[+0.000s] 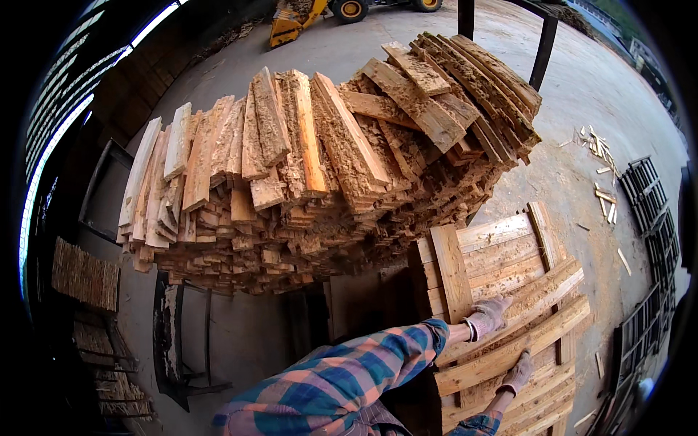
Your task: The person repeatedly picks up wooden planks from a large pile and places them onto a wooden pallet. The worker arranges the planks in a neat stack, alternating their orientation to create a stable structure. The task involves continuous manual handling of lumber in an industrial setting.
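My left hand (488, 317), in a pale work glove, is closed over the far edge of a rough wooden board (542, 297). Nearer to me, my gloved right hand (517, 373) grips the near edge of a second wooden board (516, 349), with some fingers hidden beneath it. The two boards lie side by side, slanting up to the right, on a stack of planks (502, 254). Two narrower crosspieces run across that stack, one of them a flat slat (451, 272) beyond my left hand.
A large pile of rough boards (291, 145) stands on a metal frame (169, 327) ahead and left. Black metal racks (651, 211) and scattered wood scraps (600, 149) lie on the concrete at right. A yellow loader (291, 25) is at the far end; bundled slats (86, 276) sit far left.
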Demonstrator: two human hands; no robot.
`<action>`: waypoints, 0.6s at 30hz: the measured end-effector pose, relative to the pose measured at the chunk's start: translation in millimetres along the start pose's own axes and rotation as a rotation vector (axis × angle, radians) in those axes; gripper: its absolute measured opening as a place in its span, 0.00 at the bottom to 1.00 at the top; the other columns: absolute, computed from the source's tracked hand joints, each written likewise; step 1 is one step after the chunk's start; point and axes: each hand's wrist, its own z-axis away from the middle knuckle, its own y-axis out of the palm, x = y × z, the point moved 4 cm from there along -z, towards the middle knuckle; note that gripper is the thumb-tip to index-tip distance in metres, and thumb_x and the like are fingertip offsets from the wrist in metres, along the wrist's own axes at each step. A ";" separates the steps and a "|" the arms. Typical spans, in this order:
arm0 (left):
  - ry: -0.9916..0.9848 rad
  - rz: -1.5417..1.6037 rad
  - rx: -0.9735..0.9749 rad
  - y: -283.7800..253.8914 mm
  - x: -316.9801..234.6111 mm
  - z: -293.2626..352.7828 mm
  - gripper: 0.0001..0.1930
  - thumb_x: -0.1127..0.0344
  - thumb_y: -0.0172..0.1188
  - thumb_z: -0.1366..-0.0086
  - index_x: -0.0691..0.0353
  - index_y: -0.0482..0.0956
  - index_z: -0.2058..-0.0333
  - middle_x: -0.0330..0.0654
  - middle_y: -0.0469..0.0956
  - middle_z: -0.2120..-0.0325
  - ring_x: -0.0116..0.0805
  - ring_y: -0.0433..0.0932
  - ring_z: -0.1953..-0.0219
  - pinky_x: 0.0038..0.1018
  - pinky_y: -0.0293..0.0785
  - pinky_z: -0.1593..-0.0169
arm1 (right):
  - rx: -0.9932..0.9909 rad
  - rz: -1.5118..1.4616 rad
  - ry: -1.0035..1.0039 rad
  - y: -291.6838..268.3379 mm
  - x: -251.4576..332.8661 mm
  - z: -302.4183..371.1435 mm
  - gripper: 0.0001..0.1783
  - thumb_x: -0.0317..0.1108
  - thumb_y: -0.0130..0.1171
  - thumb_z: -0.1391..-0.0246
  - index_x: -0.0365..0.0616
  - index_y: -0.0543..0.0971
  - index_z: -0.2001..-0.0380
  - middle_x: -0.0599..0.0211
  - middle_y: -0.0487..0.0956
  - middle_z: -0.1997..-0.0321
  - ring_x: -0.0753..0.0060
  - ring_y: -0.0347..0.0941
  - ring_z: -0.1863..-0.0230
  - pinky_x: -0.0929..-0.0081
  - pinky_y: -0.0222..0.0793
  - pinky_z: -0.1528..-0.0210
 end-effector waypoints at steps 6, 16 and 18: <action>-0.025 0.707 -0.315 -142.0 66.8 129.0 0.33 0.69 0.58 0.40 0.66 0.54 0.39 0.53 0.67 0.48 0.39 0.75 0.53 0.31 0.71 0.47 | 0.004 0.776 -0.359 18.6 98.6 4.7 0.31 0.36 0.54 0.45 0.34 0.61 0.40 0.44 0.69 0.45 0.50 0.67 0.47 0.62 0.63 0.47; -0.253 1.639 -0.887 -297.4 231.6 171.2 0.36 0.38 0.47 0.38 0.60 0.58 0.40 0.49 0.66 0.48 0.43 0.68 0.49 0.40 0.65 0.49 | 0.377 1.051 -1.142 484.6 219.4 208.0 0.31 0.51 0.40 0.39 0.46 0.56 0.38 0.51 0.62 0.38 0.54 0.63 0.41 0.62 0.66 0.45; -0.145 1.950 -0.729 -305.7 208.6 123.8 0.41 0.29 0.33 0.39 0.59 0.55 0.40 0.47 0.57 0.40 0.49 0.59 0.41 0.48 0.55 0.40 | 0.211 1.235 -1.284 523.9 215.1 204.2 0.36 0.59 0.29 0.39 0.45 0.56 0.37 0.47 0.61 0.38 0.50 0.61 0.40 0.59 0.65 0.44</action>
